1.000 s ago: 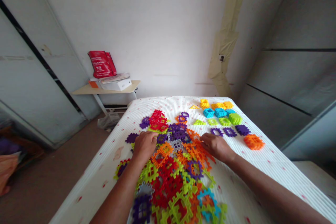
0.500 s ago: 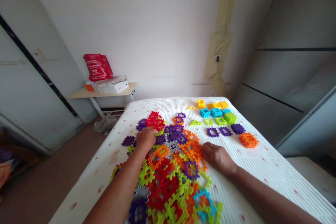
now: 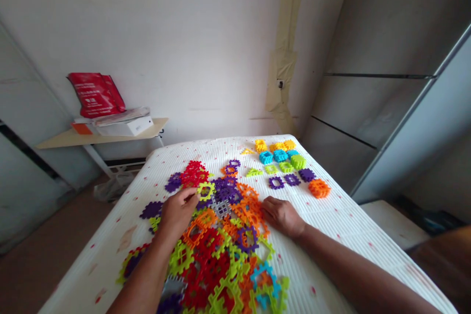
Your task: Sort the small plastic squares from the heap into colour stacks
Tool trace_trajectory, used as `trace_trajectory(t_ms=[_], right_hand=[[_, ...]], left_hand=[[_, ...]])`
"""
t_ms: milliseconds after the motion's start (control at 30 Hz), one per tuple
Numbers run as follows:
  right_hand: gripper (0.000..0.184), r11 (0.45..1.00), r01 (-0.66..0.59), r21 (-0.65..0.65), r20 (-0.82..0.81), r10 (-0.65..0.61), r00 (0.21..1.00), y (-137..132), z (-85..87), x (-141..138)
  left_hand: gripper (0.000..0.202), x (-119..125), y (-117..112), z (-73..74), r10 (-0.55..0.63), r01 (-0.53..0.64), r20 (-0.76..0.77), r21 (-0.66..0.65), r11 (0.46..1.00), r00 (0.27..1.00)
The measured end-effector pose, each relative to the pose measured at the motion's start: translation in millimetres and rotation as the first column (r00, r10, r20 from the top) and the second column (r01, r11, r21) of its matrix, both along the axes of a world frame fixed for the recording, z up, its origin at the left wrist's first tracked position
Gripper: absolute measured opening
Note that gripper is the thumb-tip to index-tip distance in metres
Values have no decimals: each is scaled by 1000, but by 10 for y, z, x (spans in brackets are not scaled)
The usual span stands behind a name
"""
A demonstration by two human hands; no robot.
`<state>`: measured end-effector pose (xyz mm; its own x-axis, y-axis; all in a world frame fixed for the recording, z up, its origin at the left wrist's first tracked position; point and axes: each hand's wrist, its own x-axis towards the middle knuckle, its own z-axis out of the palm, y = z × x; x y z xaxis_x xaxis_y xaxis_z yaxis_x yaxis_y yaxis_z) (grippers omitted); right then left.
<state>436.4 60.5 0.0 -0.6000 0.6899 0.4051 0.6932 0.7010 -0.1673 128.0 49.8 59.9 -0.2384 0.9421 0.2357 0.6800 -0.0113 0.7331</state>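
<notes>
My left hand (image 3: 179, 212) pinches a lime green square frame piece (image 3: 206, 190) with notched edges between thumb and fingers, lifted just over the heap. Interlocking plastic pieces in red (image 3: 194, 173), purple (image 3: 226, 190), orange (image 3: 251, 204), grey (image 3: 222, 209) and green lie jumbled below and around it. My right hand (image 3: 283, 216) rests on the table at the right side of the heap, its fingers loosely bent and lying against the orange pieces. I see nothing held in it, though its fingertips are partly hidden.
Sorted stacks stand at the far right of the white covered table (image 3: 331, 235): yellow (image 3: 261, 145), blue (image 3: 265, 157), green (image 3: 298, 162), purple (image 3: 306, 174) and orange (image 3: 319, 188). A side table (image 3: 61, 139) with a red bag (image 3: 96, 94) and white box (image 3: 127, 126) stands back left.
My left hand has come up from the heap with the lime green frame piece in its fingers. The view has swung to the right. My right hand stays beside the orange pieces.
</notes>
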Motion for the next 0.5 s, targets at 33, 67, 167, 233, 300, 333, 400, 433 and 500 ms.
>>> trace_trajectory(t_ms=[33,67,167,233,300,333,400,433,500], right_hand=[[27,1000,0,0,0,0,1000,-1,5,-2],[27,1000,-1,1,2,1,1000,-3,13,-5],[28,1000,1,2,7,-1,1000,-14,44,-15],[29,1000,0,-6,8,0,1000,-24,63,-19],[30,1000,0,-14,7,1,1000,-30,72,-17],[31,1000,0,-16,3,0,1000,-30,74,-13],[31,1000,4,-20,-23,-4,1000,-25,81,-6],[31,1000,9,-22,-50,-10,999,-20,91,-6],[28,1000,18,-22,-134,-21,991,-18,129,-29]], left_hand=[[32,46,-61,-4,6,-6,193,-2,1000,981],[38,97,-120,-13,8,-4,354,-10,1000,935],[49,257,-264,-50,18,8,601,-41,999,799],[51,346,-322,-75,22,12,674,-46,999,738],[51,409,-355,-94,27,13,714,-51,999,699],[52,429,-365,-99,31,10,725,-52,999,688],[52,454,-381,-103,39,-1,733,-53,999,679],[52,461,-388,-101,42,-8,729,-49,999,683],[52,470,-402,-97,42,-33,699,-26,999,714]])
